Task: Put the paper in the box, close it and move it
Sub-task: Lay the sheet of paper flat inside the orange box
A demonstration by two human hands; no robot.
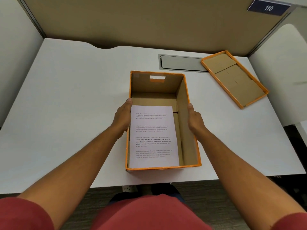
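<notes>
We are pressing our left hand [122,116] flat against the outside of the left wall of the open orange-edged brown cardboard box [186,103], and our right hand [195,120] against the outside of the right wall, thumbs resting on the rim; the fingers are spread along the walls, gripping the box between the palms rather than curling shut. Between our hands, the white printed sheet of paper [153,136] is lying inside the box, leaning toward the left wall, its near edge at the rim closest to us. Beyond the right hand and farther away, the shallow orange-edged cardboard lid [232,77] is lying upside down on the white desk [66,97], well apart from the box.

We are judging the paper as placed, so closing comes next. To do it well, we should be letting the sheet settle flat below the rim, then turning the lid over and squaring it with the box before pressing down.
</notes>
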